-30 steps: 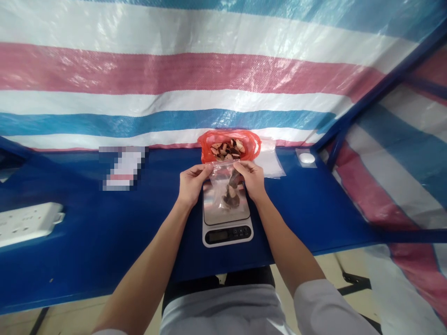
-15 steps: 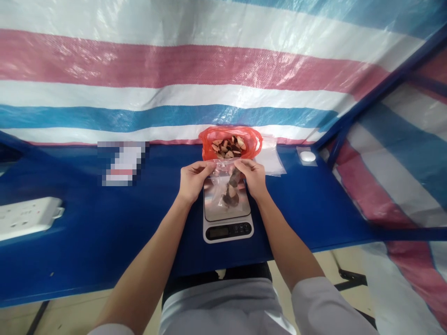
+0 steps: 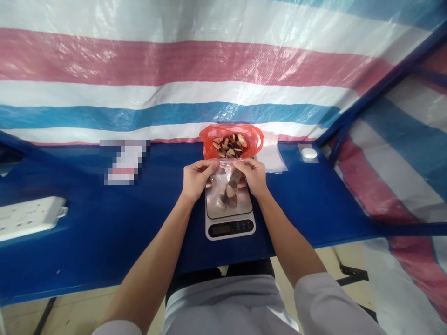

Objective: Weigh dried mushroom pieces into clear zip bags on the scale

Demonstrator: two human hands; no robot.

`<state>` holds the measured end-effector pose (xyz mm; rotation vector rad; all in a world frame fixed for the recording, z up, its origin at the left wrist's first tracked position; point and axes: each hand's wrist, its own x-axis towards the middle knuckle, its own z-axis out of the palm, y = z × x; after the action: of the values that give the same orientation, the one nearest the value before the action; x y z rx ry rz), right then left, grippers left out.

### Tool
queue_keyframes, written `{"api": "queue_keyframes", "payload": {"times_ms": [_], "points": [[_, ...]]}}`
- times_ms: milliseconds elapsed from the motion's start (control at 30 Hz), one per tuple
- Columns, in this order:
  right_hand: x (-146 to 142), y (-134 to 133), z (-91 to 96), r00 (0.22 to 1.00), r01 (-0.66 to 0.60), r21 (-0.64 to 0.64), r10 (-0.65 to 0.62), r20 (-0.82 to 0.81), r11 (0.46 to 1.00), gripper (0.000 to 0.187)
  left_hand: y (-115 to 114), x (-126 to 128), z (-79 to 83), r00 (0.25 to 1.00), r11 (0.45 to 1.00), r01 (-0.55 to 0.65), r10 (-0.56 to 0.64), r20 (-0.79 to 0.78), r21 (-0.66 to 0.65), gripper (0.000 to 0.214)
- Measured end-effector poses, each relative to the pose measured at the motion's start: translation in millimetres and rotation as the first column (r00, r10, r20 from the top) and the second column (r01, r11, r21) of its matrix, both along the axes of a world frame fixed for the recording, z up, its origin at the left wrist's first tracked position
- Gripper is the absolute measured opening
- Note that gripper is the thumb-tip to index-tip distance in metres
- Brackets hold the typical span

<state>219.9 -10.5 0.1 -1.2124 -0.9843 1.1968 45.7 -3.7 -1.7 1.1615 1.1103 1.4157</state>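
Note:
My left hand (image 3: pixel 194 178) and my right hand (image 3: pixel 254 176) each pinch one top corner of a small clear plastic bag (image 3: pixel 223 179) that holds several dark brown pieces. The bag hangs over the steel plate of a small white kitchen scale (image 3: pixel 229 215), its bottom resting on or just above the plate. Just behind the scale sits an open red plastic bag (image 3: pixel 230 141) filled with brown and pale nut-like pieces.
The scale stands on a blue table (image 3: pixel 104 223). A stack of clear empty bags (image 3: pixel 272 158) lies right of the red bag, with a small white round object (image 3: pixel 309 152) farther right. A white power strip (image 3: pixel 30 218) lies at the left. Striped tarpaulin walls enclose the table.
Both hands have kept hold of the clear bag. The bag's top has drawn slightly narrower and the view has shifted a little; nothing else moved.

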Motion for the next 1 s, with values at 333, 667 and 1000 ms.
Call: {"api": "queue_keyframes", "payload": {"times_ms": [333, 667, 1000], "points": [[0.4, -1.7, 4.5, 0.997, -0.069, 0.056, 0.067, 0.022, 0.996, 0.033, 0.2, 0.0, 0.5, 0.999, 0.998, -0.012, 0.014, -0.046, 0.057, 0.031], [1.4, 1.5, 0.6, 0.995, -0.039, 0.217, 0.018, 0.099, 0.975, 0.024, 0.1, -2.1, -0.4, 0.992, 0.995, 0.068, -0.060, -0.109, 0.073, 0.030], [4.3, 0.2, -1.1, 0.980, -0.152, 0.219, 0.118, 0.162, 0.964, 0.029, -1.2, -2.5, 1.7, 0.993, 0.993, 0.091, -0.085, -0.083, 0.069, 0.035]]}}
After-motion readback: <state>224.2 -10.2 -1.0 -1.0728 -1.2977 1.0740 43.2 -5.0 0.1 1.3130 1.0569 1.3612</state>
